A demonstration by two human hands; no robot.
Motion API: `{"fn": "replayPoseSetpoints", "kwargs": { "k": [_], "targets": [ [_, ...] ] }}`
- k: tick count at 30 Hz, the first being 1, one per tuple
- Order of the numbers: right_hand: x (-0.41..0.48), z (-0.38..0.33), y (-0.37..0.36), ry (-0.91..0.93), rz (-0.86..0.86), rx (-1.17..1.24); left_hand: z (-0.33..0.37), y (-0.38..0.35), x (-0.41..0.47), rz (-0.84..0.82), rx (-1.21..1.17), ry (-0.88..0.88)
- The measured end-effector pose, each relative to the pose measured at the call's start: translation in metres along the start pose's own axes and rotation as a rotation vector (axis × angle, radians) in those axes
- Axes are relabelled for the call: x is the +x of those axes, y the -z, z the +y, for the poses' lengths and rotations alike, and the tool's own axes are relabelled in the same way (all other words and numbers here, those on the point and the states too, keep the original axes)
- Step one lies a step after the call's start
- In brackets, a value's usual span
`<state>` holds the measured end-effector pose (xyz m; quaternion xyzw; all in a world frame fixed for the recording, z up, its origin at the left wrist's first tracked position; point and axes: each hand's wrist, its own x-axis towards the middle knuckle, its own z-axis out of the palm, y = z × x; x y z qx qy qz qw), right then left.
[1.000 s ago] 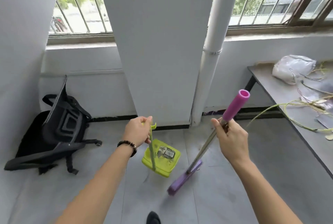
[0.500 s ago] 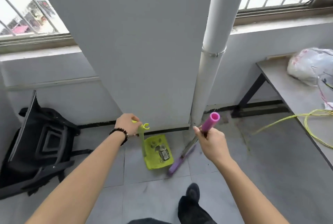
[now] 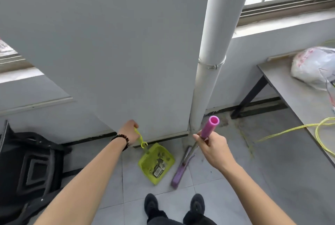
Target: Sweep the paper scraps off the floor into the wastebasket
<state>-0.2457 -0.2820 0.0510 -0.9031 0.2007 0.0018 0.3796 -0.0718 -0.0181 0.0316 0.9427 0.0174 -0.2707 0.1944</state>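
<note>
A lime-green dustpan (image 3: 157, 165) rests on the grey floor tiles just in front of the wall, with paper scraps (image 3: 159, 167) lying inside it. My left hand (image 3: 130, 131) grips the top of its thin green handle. My right hand (image 3: 212, 147) is closed around the broom's shaft just below the pink grip (image 3: 210, 129). The purple broom head (image 3: 179, 173) sits on the floor right beside the dustpan's right edge. No wastebasket is in view.
A white drainpipe (image 3: 208, 79) runs down the wall behind the broom. A black bag (image 3: 34, 166) lies at the left. A grey table (image 3: 297, 98) at the right carries a plastic bag (image 3: 313, 65) and yellow cable (image 3: 319, 134). My black shoes (image 3: 174, 206) stand below.
I have stepped closer to the wall and pipe; the view tilted down, showing both shoes. The dustpan and broom have come close to the base of the wall.
</note>
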Motion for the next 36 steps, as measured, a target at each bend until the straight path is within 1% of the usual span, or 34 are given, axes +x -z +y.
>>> {"fn": "replayPoseSetpoints", "kwargs": {
  "k": [3,6,8,10,13,16,19,23,26,28,30,32,34,36],
  "targets": [
    [0.004,-0.006,-0.011,0.012,-0.078,-0.032,0.013,0.006,0.029,-0.018,0.072,-0.087],
    [0.011,-0.017,-0.023,0.061,-0.105,-0.117,0.024,0.016,0.055,-0.023,0.08,-0.165],
    [0.014,-0.028,-0.03,0.103,-0.079,-0.141,0.028,0.021,0.068,-0.019,0.033,-0.193],
    [0.016,-0.041,-0.037,0.152,-0.012,-0.123,0.029,0.024,0.077,-0.004,0.002,-0.214],
    [0.025,-0.058,-0.051,0.167,0.062,-0.087,0.023,0.021,0.084,0.055,0.017,-0.223],
    [0.047,-0.061,-0.072,0.111,0.083,-0.053,0.005,0.019,0.083,0.122,0.066,-0.207],
    [0.08,-0.066,-0.087,0.065,0.108,-0.01,-0.018,0.019,0.081,0.083,0.116,-0.207],
    [0.136,-0.093,-0.094,0.031,-0.002,-0.055,-0.032,0.024,0.083,0.005,0.023,-0.237],
    [0.175,-0.109,-0.095,-0.041,-0.076,-0.075,-0.03,0.026,0.081,-0.034,-0.045,-0.199],
    [0.191,-0.113,-0.093,-0.1,-0.098,-0.039,-0.027,0.027,0.075,-0.063,-0.064,-0.19],
    [0.195,-0.113,-0.087,-0.176,-0.136,0.092,-0.024,0.03,0.068,-0.107,-0.032,-0.199],
    [0.185,-0.111,-0.084,-0.213,-0.18,0.147,-0.023,0.033,0.059,-0.107,-0.02,-0.208],
    [0.171,-0.107,-0.076,-0.21,-0.222,0.118,-0.024,0.041,0.052,-0.076,-0.015,-0.209],
    [0.162,-0.112,-0.058,-0.187,-0.184,0.074,-0.021,0.049,0.045,-0.037,0.003,-0.208]
  ]
}}
